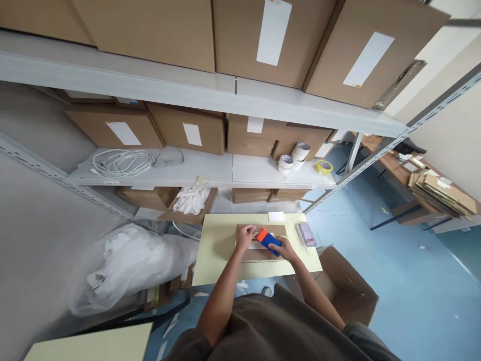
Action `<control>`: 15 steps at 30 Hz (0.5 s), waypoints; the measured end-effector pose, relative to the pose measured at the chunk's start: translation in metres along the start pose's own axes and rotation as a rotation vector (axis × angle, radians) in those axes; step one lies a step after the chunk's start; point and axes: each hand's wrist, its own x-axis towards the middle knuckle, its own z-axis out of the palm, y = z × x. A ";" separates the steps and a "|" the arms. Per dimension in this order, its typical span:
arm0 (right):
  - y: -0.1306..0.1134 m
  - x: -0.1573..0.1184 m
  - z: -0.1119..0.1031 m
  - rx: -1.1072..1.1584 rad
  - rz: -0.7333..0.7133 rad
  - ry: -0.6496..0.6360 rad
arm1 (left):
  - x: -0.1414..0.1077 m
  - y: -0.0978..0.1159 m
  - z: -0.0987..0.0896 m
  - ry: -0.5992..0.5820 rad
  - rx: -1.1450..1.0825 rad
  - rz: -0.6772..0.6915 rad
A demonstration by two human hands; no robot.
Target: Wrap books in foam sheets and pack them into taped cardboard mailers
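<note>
A blue and orange box [271,244] is tilted above a brown cardboard box [259,254] on the pale yellow table [214,250]. My right hand [284,247] is wrapped round the blue end of the small box. At its orange end, my left hand [245,235] is closed in a pinch; what lies between its fingertips is too small to make out. A white label shows partly on the cardboard box, under the hands.
A white card [276,216] and a blurred pinkish item [306,234] lie on the table. Behind stands a shelf [210,168] with cartons, tape rolls [285,163] and coiled cable [122,164]. An open carton [343,288] is at right, a white bag [139,260] at left.
</note>
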 end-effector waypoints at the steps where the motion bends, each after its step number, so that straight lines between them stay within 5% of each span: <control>1: -0.004 0.002 -0.008 -0.024 -0.008 -0.018 | -0.003 0.001 -0.001 0.051 0.014 -0.015; 7: -0.025 0.011 -0.055 -0.149 -0.043 -0.117 | -0.014 0.005 -0.009 0.233 0.036 -0.072; 10: -0.022 0.008 -0.079 -0.247 -0.056 -0.118 | -0.013 -0.002 -0.033 0.441 0.054 -0.145; 15: -0.004 0.008 -0.098 -0.271 -0.017 -0.140 | -0.021 -0.030 -0.071 0.473 0.102 -0.158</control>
